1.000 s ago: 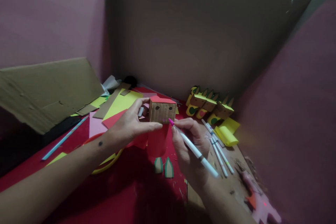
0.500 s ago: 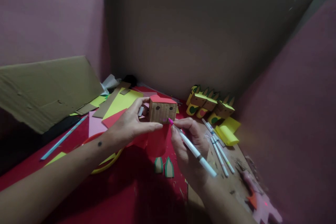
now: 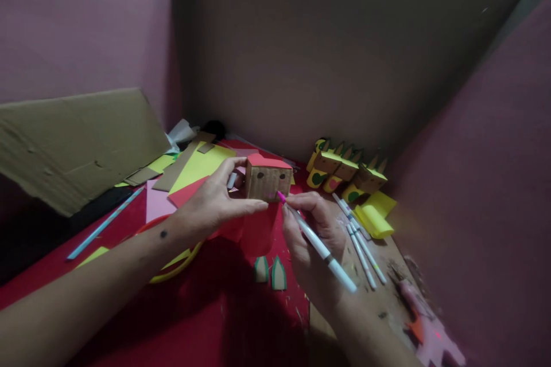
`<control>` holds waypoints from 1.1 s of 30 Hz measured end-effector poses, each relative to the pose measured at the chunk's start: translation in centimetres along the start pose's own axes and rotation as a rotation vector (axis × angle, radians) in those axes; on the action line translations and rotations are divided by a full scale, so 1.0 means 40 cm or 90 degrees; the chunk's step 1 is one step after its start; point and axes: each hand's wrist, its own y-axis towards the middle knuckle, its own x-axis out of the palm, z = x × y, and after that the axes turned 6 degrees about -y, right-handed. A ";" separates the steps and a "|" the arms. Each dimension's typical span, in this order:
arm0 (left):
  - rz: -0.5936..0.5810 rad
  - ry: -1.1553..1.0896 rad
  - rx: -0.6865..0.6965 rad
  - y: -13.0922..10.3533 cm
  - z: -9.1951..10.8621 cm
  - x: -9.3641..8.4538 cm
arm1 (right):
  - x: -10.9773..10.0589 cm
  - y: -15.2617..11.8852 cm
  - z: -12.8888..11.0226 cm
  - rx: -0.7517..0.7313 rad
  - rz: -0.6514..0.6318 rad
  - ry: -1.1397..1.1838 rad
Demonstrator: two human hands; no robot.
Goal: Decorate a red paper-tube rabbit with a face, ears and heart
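Between thumb and fingers, my left hand (image 3: 217,195) grips a small cardboard box head (image 3: 267,184) by its left side. The box has two dark oval eyes, faint pink marks low on its front and a red top. Beneath it is a red paper tube (image 3: 259,231). My right hand (image 3: 316,229) pinches a white marker (image 3: 317,243), whose pink tip touches the lower right of the box front. Two pointed cardboard pieces with green edges (image 3: 279,274) lie on the red surface below.
Finished box-headed figures (image 3: 344,169) stand at the back right, near a yellow paper roll (image 3: 374,219) and several markers (image 3: 364,257). A pink glue gun (image 3: 430,327) lies front right. Cardboard (image 3: 81,143), coloured paper (image 3: 200,166) and a blue stick (image 3: 105,223) are left.
The view has shifted very slightly. Both hands keep their holds, and the marker tip stays at the lower right of the box front.
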 end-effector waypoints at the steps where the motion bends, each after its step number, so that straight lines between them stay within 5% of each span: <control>1: 0.000 -0.001 0.003 0.000 -0.001 -0.001 | 0.000 0.000 -0.001 -0.009 0.001 0.001; 33: 0.004 0.004 0.019 0.003 -0.008 -0.004 | -0.005 -0.009 0.001 -0.018 -0.005 -0.012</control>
